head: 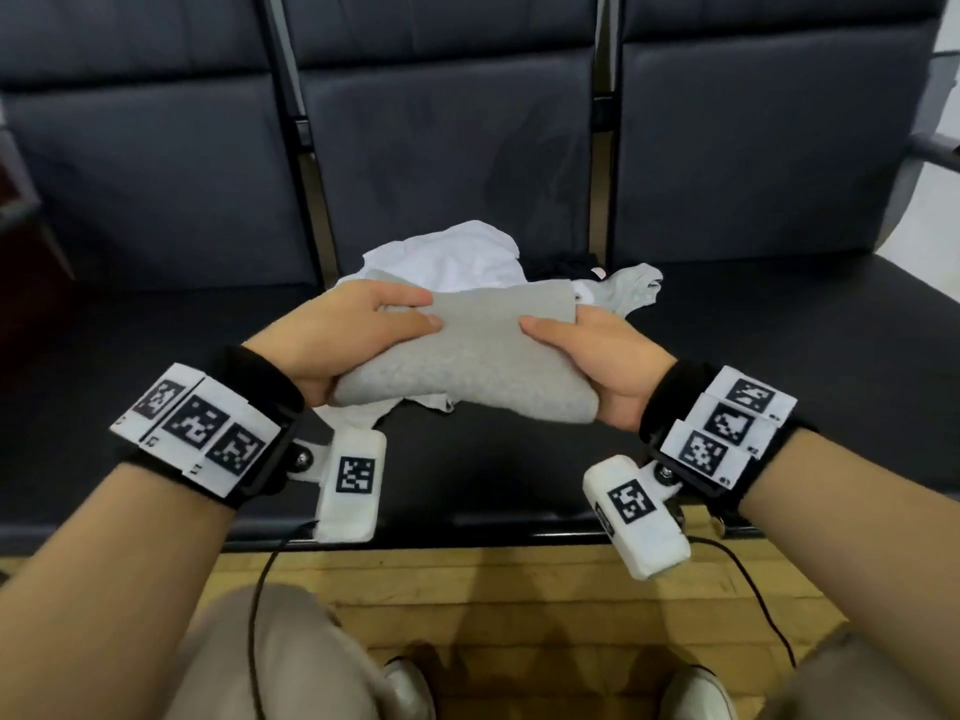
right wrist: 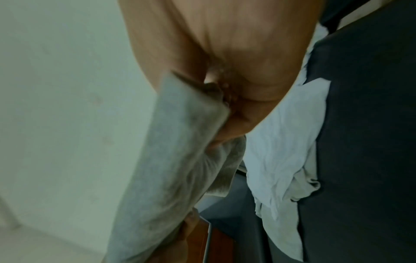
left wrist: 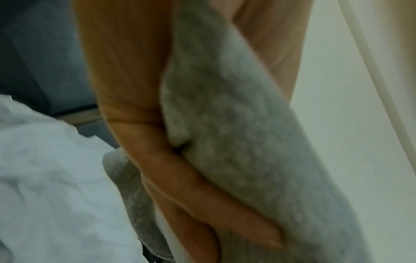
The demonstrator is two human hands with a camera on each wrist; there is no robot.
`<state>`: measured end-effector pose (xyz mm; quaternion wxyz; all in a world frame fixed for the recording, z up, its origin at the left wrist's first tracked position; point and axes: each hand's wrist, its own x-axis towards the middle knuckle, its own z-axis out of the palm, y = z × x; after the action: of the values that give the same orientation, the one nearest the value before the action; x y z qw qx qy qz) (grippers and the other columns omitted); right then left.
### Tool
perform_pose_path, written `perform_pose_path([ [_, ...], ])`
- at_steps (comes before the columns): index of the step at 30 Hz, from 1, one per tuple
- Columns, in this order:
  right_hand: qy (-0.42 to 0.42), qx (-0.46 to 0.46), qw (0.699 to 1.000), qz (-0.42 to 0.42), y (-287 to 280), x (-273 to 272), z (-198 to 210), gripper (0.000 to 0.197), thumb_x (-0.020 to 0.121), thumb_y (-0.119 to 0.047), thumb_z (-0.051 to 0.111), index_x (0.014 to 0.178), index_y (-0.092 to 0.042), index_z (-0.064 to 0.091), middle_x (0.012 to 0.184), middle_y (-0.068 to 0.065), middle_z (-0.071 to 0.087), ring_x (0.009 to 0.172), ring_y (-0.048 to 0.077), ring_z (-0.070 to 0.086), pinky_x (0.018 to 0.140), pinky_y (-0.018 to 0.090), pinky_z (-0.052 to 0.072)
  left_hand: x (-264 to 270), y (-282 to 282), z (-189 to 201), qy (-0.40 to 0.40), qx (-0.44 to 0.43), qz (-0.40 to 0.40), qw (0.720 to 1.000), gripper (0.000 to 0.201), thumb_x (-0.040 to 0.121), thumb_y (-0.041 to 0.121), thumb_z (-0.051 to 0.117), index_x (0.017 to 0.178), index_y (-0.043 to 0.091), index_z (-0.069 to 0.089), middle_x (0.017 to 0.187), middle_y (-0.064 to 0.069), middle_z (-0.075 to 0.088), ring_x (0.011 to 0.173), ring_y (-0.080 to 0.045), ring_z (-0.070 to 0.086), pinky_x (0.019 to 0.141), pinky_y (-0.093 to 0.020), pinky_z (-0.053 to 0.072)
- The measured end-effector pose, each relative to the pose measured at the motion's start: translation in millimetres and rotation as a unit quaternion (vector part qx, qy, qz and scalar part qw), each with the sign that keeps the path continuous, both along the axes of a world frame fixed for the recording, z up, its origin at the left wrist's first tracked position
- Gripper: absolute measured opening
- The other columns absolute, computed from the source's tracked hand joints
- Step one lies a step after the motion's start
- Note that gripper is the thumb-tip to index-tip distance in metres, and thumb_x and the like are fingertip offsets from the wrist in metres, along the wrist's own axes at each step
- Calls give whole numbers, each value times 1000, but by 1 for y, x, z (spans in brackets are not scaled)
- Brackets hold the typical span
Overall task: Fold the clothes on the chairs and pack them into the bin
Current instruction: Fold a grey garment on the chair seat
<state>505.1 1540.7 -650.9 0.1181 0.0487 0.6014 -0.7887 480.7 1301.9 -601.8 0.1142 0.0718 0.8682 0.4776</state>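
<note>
Looks like a waiting room or office lobby: row of linked dark padded chairs [head: 457,148] with metal frames across 10 to 2 o'clock, wood plank floor [head: 467,589] at 6, plain white wall [head: 935,200] at 3.

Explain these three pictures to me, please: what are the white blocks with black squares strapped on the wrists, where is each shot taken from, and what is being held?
No machine here: a person works with bare hands. The patterned white blocks are marker tags on wristbands that also carry small cameras. The wide picture comes from a head camera looking down; the two blurry ones look along each wrist at the fingers. The left hand and right hand both grip a folded grey garment, one at each end. Behind it, on the dark chair seat, lie a crumpled white garment, a pale grey one and something black. No bin shows in any view.
</note>
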Motion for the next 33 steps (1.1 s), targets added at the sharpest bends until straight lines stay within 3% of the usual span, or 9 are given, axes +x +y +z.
perform_pose_path([
  [4, 41, 55, 997, 21, -37, -3, 9, 33, 102, -11, 61, 134, -14, 60, 122, 7, 72, 102, 20, 74, 74, 30, 64, 27, -53, 5, -1, 18, 43, 999, 48, 94, 29, 72, 141, 24, 62, 135, 4, 66, 118, -12, 67, 107, -36, 51],
  [6, 72, 77, 993, 55, -59, -4, 15, 30, 102, -11, 60, 132, -14, 62, 122, 6, 73, 108, 22, 72, 85, 34, 63, 43, -78, 6, -8, 47, 66, 997, 48, 95, 26, 71, 142, 26, 61, 133, 1, 68, 113, -14, 70, 94, -33, 57],
  [8, 97, 87, 988, 84, -82, -6, 21, 31, 103, -11, 59, 133, -14, 62, 122, 5, 73, 109, 20, 72, 87, 34, 62, 59, -102, 8, -3, 71, 86, 994, 48, 96, 23, 69, 143, 28, 59, 131, 1, 68, 110, -14, 72, 84, -30, 58],
  [11, 124, 104, 979, 122, -119, -6, 26, 30, 103, -10, 58, 133, -13, 61, 120, 4, 74, 103, 16, 74, 81, 29, 62, 83, -137, 6, 17, 73, 121, 990, 50, 96, 23, 69, 144, 29, 56, 130, 0, 68, 110, -14, 72, 88, -32, 58],
  [16, 159, 156, 956, 192, -186, -8, 24, 35, 103, -10, 59, 137, -15, 57, 120, 5, 73, 104, 19, 74, 87, 39, 63, 124, -196, -6, 42, 28, 177, 983, 49, 97, 27, 71, 142, 37, 55, 131, 1, 65, 115, -17, 68, 96, -39, 58],
  [22, 222, 240, 906, 268, -268, 4, 8, 35, 101, -8, 60, 136, -12, 57, 120, 5, 72, 109, 18, 71, 94, 42, 60, 177, -252, -28, 20, 46, 261, 964, 46, 99, 16, 65, 142, 30, 57, 125, -4, 66, 101, -13, 71, 78, -25, 60],
  [25, 254, 275, 878, 299, -306, 15, -1, 33, 99, -10, 61, 132, -15, 61, 116, -1, 74, 107, 14, 71, 94, 43, 60, 208, -276, -40, -1, 33, 295, 955, 46, 100, 18, 65, 142, 32, 55, 126, -6, 64, 104, -20, 70, 79, -31, 62],
  [28, 284, 311, 840, 343, -339, 33, -9, 32, 99, -13, 62, 131, -17, 61, 115, -4, 74, 106, 11, 71, 95, 38, 59, 244, -294, -55, -28, 24, 325, 945, 47, 100, 19, 64, 145, 31, 53, 129, -10, 58, 109, -28, 67, 85, -46, 63],
  [33, 312, 354, 783, 405, -377, 73, -33, 36, 99, -14, 61, 135, -15, 57, 120, -2, 70, 110, 14, 66, 87, 24, 54, 303, -318, -85, -55, 29, 361, 931, 49, 100, 17, 65, 146, 31, 53, 131, 3, 62, 113, -23, 68, 92, -50, 60],
])
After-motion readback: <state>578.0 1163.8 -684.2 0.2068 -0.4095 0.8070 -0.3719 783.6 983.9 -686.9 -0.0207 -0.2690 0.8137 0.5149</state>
